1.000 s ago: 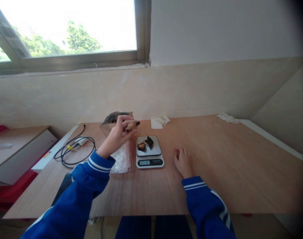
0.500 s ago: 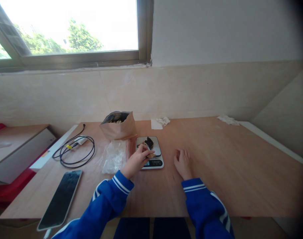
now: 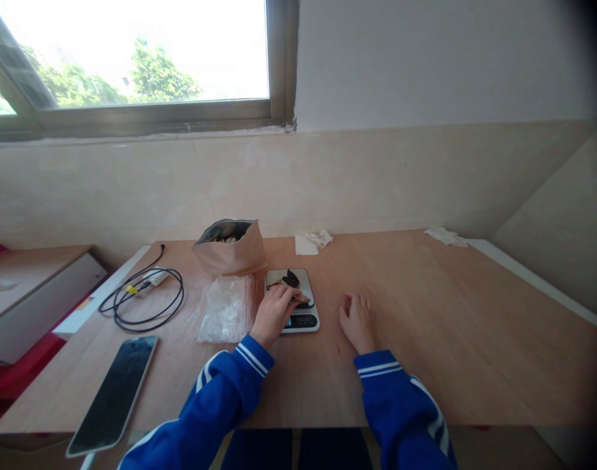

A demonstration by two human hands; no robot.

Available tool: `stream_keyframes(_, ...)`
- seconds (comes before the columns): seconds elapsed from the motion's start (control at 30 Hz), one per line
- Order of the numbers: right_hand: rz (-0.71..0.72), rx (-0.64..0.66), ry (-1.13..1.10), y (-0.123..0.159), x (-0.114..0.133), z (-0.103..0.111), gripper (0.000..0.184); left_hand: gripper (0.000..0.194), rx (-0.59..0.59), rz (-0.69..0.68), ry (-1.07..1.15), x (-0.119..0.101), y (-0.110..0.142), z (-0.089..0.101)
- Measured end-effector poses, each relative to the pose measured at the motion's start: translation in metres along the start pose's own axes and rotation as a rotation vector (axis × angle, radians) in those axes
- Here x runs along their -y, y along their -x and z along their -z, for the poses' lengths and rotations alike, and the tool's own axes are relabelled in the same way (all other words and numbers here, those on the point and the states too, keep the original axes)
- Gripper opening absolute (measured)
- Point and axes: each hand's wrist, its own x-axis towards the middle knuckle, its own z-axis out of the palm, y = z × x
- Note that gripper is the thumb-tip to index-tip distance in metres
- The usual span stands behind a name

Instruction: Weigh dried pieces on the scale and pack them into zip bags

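My left hand (image 3: pixel 277 311) is over the kitchen scale (image 3: pixel 309 324), its fingertips pinched on a thin brown dried slice (image 3: pixel 303 299) at the right of the weighing plate. Behind the fingers, a dark, curled dried piece (image 3: pixel 291 278) and some brown bits lie on the plate. The hand hides the scale's left side and part of its display. To the right of the scale, my right hand (image 3: pixel 358 321) rests on the table, fingers loosely bent and holding nothing.
An open brown paper pouch (image 3: pixel 232 256) with dried pieces inside stands behind a stack of clear plastic bags (image 3: pixel 225 310). Further left are a coiled black cable (image 3: pixel 149 323) and a phone (image 3: pixel 115 395) at the front edge. Crumpled tissue (image 3: pixel 321 239) lies by the wall.
My left hand has moved slightly forward over the plate with the slice in its fingers. My right hand stays where it was. The view has shifted slightly.
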Motion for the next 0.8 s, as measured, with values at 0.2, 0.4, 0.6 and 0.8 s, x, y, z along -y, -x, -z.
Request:
stream_keyframes(0.2,-0.004,0.003,-0.004,0.000,0.001,0.001,0.024,0.012,-0.010,0.010,0.018,0.002,0.006,-0.003)
stream_keyframes(0.4,-0.010,0.021,-0.003,0.000,0.002,0.002,0.022,0.017,0.006,-0.023,0.034,0.003,0.008,-0.005)
stream_keyframes(0.6,-0.009,0.024,-0.002,-0.001,0.002,0.002,0.021,0.025,0.014,-0.054,0.001,0.003,0.010,-0.010)
stream_keyframes(0.8,0.002,0.015,-0.008,0.000,0.002,0.003,0.018,0.024,-0.045,0.010,-0.074,-0.007,0.015,0.005)
